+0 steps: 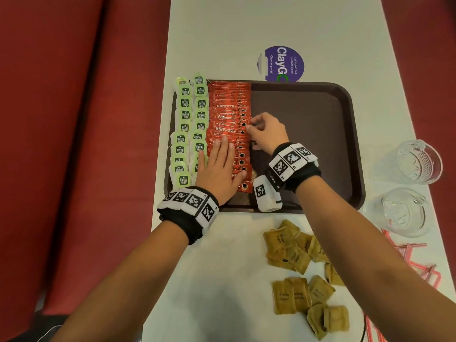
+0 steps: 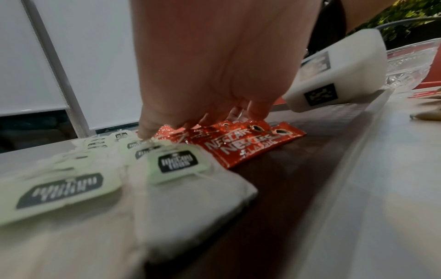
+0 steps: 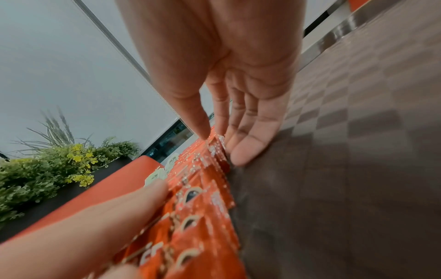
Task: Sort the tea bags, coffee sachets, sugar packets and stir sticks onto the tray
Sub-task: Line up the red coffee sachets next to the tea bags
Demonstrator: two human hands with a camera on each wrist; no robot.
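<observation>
Coffee sachets (image 1: 228,124) fill brown tray (image 1: 320,114) — white table (image 1: 234,33), red seating (image 1: 74,95).

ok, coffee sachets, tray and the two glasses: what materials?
Coffee sachets: glossy red foil or plastic film, going by the glinting crinkles. Tray: dark brown, likely moulded plastic, matte with a fine woven-look texture. Glasses: clear, cut pattern; glass or acrylic, can't tell.

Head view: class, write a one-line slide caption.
Left hand presses red coffee sachets on brown plastic tray; right hand aligns their edge.

tea bags (image 1: 190,129), coffee sachets (image 1: 228,119): rowed on tray (image 1: 308,107) | sugar packets (image 1: 299,272): table
</observation>
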